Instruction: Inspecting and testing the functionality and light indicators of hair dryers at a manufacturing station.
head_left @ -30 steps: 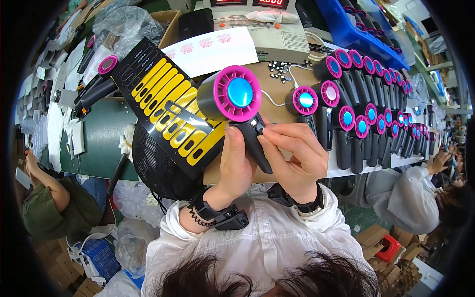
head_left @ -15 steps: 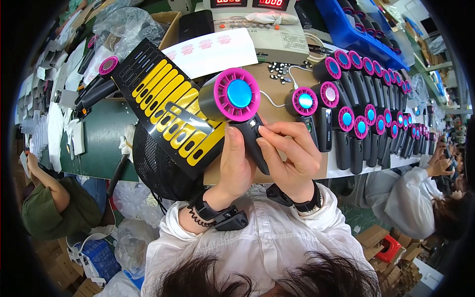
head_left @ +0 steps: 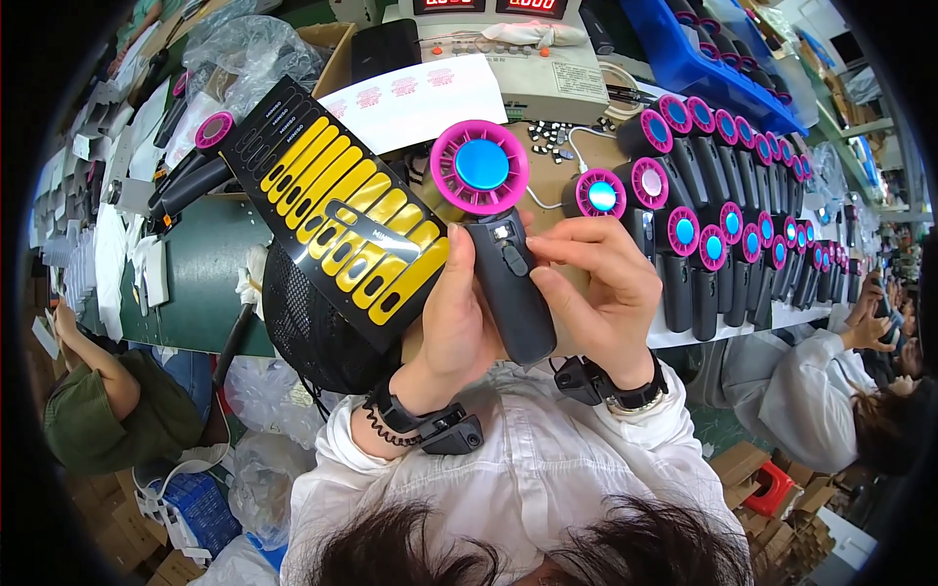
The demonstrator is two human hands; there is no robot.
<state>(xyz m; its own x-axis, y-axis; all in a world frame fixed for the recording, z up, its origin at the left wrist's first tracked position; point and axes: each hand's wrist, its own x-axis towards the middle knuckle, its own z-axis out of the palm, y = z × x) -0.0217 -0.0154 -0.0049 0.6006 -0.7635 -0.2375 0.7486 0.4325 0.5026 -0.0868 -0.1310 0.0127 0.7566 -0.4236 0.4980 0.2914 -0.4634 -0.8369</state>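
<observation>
A handheld fan (head_left: 518,303) with a black handle, pink ring and blue centre stands tilted before my chest, its face up. My left hand (head_left: 454,313) is closed round the left side of its handle. My right hand (head_left: 601,288) has its bent thumb and fingers against the handle's right edge, beside an oval button and a small lit window. Whether anything small is between those fingertips is hidden. Left of the fan lies a black sheet of yellow elongated stickers (head_left: 342,210), on top of a black mesh bag (head_left: 303,322).
Rows of similar fans (head_left: 713,254) fill the right side, one joined to a white cable. A power supply unit (head_left: 547,73) with red displays stands behind, next to a blue bin (head_left: 674,59). A white printed sheet (head_left: 430,103) lies in front of it. Co-workers sit on both sides.
The fan has turned more upright, so its handle front, button and lit window now face up. My right hand has shifted right and slightly down along the handle's edge.
</observation>
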